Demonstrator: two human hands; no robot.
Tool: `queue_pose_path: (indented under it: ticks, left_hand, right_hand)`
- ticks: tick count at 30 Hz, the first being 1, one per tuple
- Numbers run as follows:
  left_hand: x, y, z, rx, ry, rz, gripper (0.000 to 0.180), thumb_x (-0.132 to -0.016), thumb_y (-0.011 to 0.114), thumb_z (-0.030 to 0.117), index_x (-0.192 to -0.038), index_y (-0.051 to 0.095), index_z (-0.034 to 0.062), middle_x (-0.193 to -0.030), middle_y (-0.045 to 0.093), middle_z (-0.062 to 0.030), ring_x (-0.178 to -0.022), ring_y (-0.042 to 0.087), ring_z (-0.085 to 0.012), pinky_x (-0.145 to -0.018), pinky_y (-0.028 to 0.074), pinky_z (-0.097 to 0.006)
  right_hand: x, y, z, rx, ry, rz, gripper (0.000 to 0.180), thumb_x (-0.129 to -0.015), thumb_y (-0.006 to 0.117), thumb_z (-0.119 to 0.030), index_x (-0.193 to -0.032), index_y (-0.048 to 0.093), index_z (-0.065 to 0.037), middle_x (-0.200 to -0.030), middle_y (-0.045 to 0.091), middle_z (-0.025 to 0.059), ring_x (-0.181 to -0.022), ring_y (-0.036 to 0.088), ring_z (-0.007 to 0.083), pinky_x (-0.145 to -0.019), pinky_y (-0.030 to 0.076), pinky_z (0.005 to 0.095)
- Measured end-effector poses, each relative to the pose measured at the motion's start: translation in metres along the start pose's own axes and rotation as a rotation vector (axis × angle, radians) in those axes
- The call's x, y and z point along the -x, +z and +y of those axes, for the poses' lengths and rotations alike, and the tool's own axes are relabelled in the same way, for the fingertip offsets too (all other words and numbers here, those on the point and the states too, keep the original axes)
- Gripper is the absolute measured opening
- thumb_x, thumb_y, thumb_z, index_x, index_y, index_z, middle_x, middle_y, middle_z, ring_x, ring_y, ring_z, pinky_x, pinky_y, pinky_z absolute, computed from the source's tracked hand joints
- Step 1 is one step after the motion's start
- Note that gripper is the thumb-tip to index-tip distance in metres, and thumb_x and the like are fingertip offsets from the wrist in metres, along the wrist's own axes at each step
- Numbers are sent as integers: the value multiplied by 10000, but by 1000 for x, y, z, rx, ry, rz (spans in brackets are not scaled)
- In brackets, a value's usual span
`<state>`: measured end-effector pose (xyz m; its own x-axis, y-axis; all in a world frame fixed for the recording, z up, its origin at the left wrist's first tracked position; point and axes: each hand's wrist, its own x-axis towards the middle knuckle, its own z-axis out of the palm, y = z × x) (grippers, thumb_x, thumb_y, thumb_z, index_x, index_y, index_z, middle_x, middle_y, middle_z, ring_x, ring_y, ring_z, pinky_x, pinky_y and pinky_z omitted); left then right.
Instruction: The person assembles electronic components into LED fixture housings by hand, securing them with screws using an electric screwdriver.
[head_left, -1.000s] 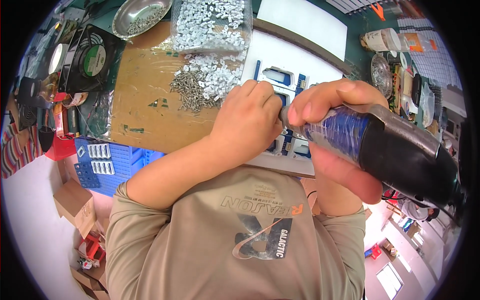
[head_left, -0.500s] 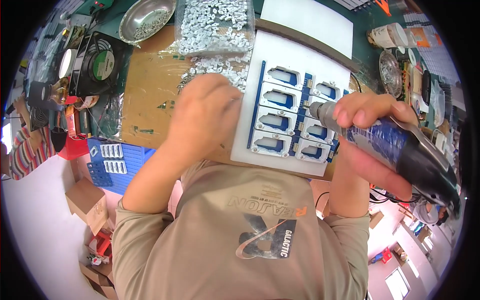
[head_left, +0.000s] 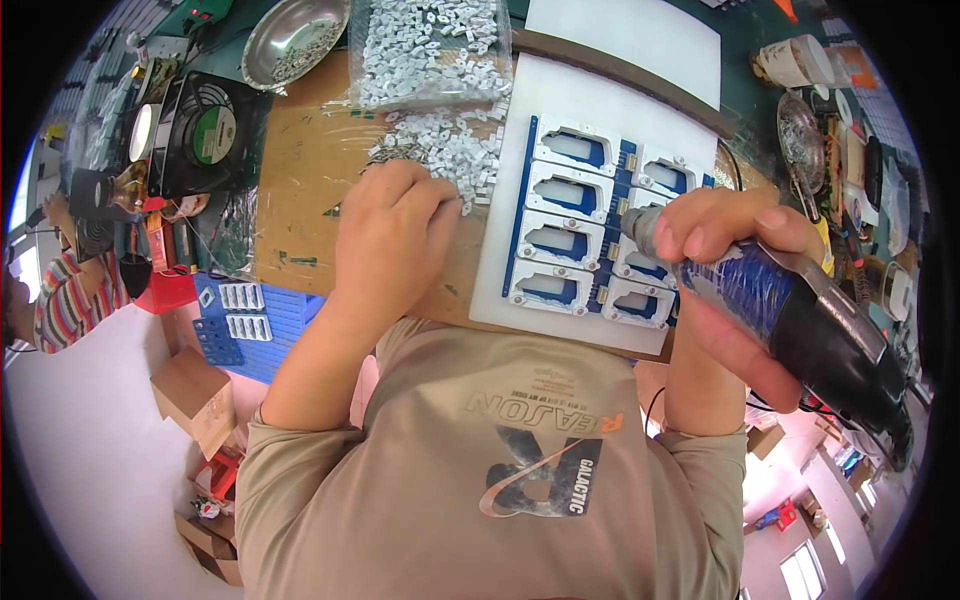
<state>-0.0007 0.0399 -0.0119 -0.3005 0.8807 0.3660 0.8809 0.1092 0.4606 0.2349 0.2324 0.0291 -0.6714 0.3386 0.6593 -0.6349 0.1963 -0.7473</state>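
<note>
The fingers of the right hand (head_left: 730,290) are wrapped tight around an electric screwdriver (head_left: 790,320), which has a blue grip and a black body. Its metal tip lies over the right column of a blue fixture plate (head_left: 590,235); if the tip touches the plate, I cannot tell. This plate holds two columns of small rectangular pockets and it rests on a white board (head_left: 590,110) in front of the person.

The fingers of the left hand (head_left: 390,235) are curled downward and close together, with the fingertips at the edge of a loose heap of small white parts (head_left: 445,150). If they pinch one part I cannot see, because the back of the hand hides them. The heap lies on a brown cardboard sheet (head_left: 300,190), just left of the white board.

Behind the heap is a clear bag of the same white parts (head_left: 430,45). A metal bowl (head_left: 295,35) stands to its left, and a black fan (head_left: 205,135) further left. A blue tray (head_left: 240,320) lies near the left elbow.
</note>
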Motion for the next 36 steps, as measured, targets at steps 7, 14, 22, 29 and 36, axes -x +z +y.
queue_pose_path:
  ticks: [7,14,22,29,36]
  left_hand:
    - [9,-11,5,34,19,-155,104,-781,774,54,-866,717,75,-900,634,-64,-844,621,-310,-754,501,-433]
    - [7,-10,12,93,-8,-102,149,-808,786,76,-951,749,101,-898,622,-52,-858,617,-298,-783,493,-420]
    - [-2,3,10,43,34,-114,129,-813,785,59,-940,766,72,-903,656,-87,-867,650,-306,-757,528,-420]
    - [3,-8,11,25,15,-174,108,-817,772,48,-923,751,40,-920,670,-104,-886,659,-326,-775,535,-425]
    - [-1,1,5,65,-10,-43,103,-839,763,80,-940,745,83,-891,628,-70,-868,631,-299,-781,507,-426]
  right_hand:
    - [-1,6,4,-53,-46,75,1025,-772,837,-697,-1417,467,8,-1057,629,174,-909,651,283,-801,559,397]
    - [-3,1,11,-97,-116,8,1203,-620,866,-755,-1430,460,36,-1079,639,184,-913,669,302,-795,574,394]
    - [1,0,7,-71,-90,-5,1212,-620,889,-730,-1446,448,40,-1099,635,189,-938,666,311,-814,571,398]
    - [-1,1,9,-108,-89,14,1158,-661,895,-703,-1442,449,26,-1096,625,176,-945,653,289,-831,558,392]
    - [1,-3,4,6,-47,-55,1223,-734,747,-845,-1557,392,-13,-1135,615,171,-904,644,301,-766,549,425]
